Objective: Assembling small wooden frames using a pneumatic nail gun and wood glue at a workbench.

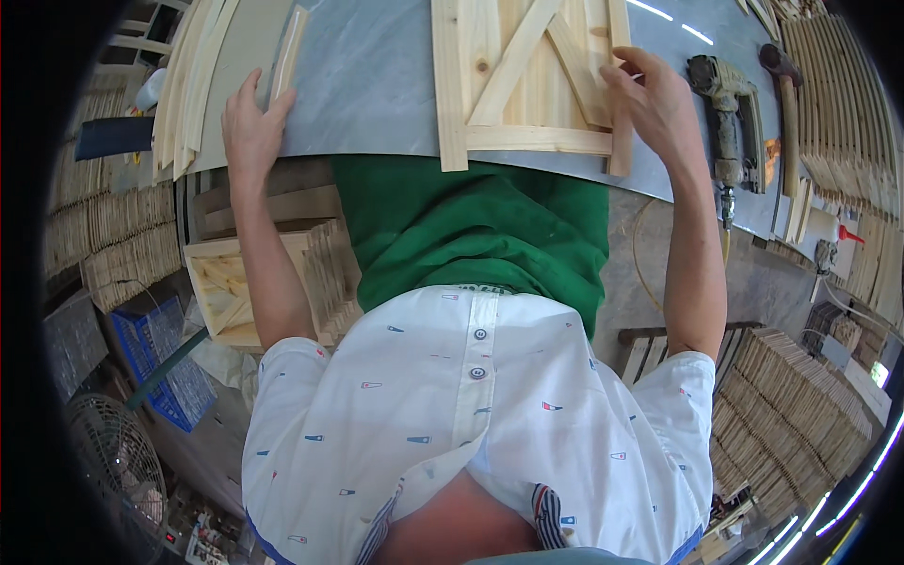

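Observation:
A pale wooden panel [518, 47] with slanted braces and side rails lies on the grey tabletop, its lower ends jutting over the near edge. My right hand [659, 99] is at the panel's right rail, thumb and fingers curled in on it. Off to the left, my left hand [254, 127] has its thumb at the near end of a narrow wooden strip [290, 52], which bears a white line along its face. The strip sits between thumb and index finger; the other fingertips are hidden.
Right of the panel lie a nail gun [725, 122] with its air hose and a hammer [786, 104]. Long wooden slats [193, 85] are piled at the table's left side. Below left stand finished-looking wooden panels [221, 282]; stacked wood [791, 414] fills the right, and a fan [113, 461] the lower left.

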`<state>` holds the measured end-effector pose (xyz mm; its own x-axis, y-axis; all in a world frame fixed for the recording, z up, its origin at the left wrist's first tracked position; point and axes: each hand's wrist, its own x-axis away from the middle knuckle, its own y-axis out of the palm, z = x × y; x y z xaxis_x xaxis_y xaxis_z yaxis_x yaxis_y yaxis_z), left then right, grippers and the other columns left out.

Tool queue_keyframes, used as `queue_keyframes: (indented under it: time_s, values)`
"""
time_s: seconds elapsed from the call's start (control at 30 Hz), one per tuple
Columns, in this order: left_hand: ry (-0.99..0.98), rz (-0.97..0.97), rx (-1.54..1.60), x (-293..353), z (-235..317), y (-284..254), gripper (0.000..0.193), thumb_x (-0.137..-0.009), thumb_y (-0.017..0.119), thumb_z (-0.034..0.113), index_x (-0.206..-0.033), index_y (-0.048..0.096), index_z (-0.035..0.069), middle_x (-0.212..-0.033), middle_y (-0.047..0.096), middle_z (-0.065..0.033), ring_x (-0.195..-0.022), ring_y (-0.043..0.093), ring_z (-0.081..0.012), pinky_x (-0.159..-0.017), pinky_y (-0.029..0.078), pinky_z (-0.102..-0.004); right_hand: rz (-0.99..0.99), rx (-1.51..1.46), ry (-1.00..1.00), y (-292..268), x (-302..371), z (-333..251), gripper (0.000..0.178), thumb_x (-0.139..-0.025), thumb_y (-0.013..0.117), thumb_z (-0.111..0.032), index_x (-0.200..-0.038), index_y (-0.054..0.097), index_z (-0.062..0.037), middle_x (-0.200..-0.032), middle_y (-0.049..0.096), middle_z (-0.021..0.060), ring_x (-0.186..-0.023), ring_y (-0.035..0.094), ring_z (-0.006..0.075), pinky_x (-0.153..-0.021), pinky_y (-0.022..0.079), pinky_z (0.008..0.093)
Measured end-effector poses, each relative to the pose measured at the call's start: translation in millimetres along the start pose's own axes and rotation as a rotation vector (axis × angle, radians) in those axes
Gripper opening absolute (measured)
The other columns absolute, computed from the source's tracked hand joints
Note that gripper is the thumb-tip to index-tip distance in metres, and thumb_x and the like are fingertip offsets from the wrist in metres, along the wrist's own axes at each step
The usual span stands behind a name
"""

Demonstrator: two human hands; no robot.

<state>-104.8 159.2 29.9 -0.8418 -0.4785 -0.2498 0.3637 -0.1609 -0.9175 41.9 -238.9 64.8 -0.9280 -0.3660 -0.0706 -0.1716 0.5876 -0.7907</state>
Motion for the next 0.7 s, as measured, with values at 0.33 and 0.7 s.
queue_keyframes:
  time_s: [0.33,0.7]
  values:
    - [-0.136,-0.116,0.113,5.3,0.1,1.6,0.064,-0.08,0.064,0.036,-0.132,0.046,0.003,-0.121,0.054,-0.0203,-0.112,0.051,-0.0328,-0.096,0.039,-0.0404,-0.147,0.265,-0.051,13.4,8.6,-15.6,0.034,-0.076,0.065,-0.024,-0.097,0.062,0.004,-0.091,0.063,0.0207,-0.084,0.062,0.0351,-0.076,0.049,0.0408]
    - [-0.105,-0.073,0.123,-2.2,-0.6,9.7,0.061,-0.081,0.066,0.03,-0.13,0.048,0.0,-0.116,0.057,-0.0213,-0.108,0.055,-0.0296,-0.093,0.043,-0.0379,-0.197,0.145,0.029,0.3,1.4,-12.5,0.035,-0.078,0.064,-0.024,-0.1,0.062,0.0036,-0.09,0.064,0.0227,-0.085,0.062,0.0363,-0.077,0.049,0.0402]
